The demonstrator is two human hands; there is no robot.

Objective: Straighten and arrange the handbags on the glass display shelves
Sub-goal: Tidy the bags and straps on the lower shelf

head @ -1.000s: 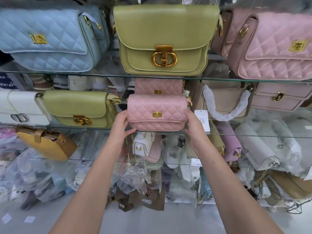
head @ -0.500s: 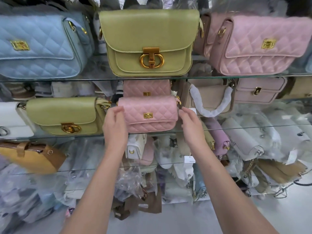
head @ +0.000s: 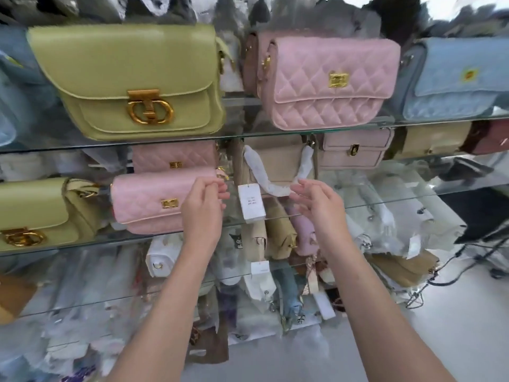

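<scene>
At your far left, the lower green bag [head: 33,213] stands on the middle shelf [head: 82,245], and the upper green bag [head: 124,84] stands on the top shelf [head: 248,135] above it. Just right of the lower one, the pink bag [head: 148,202] sits upright on the middle shelf, clasp facing you, with a rear pink bag [head: 173,158] behind it. Your left hand [head: 203,205] covers the pink bag's right end with its fingers curled in toward the thumb (whether it pinches anything, you cannot tell). A white tag [head: 251,201] hangs between your hands, below the beige bag [head: 278,161], whose handle is wrapped in white. Your right hand [head: 316,205] is released, fingers relaxed and slightly spread just beside that wrapped handle; contact is unclear. Above it the upper pink bag [head: 330,81] stands on the top shelf. A mauve bag [head: 355,151] sits right of the beige one, and a blue bag [head: 462,78] is at the top right.
</scene>
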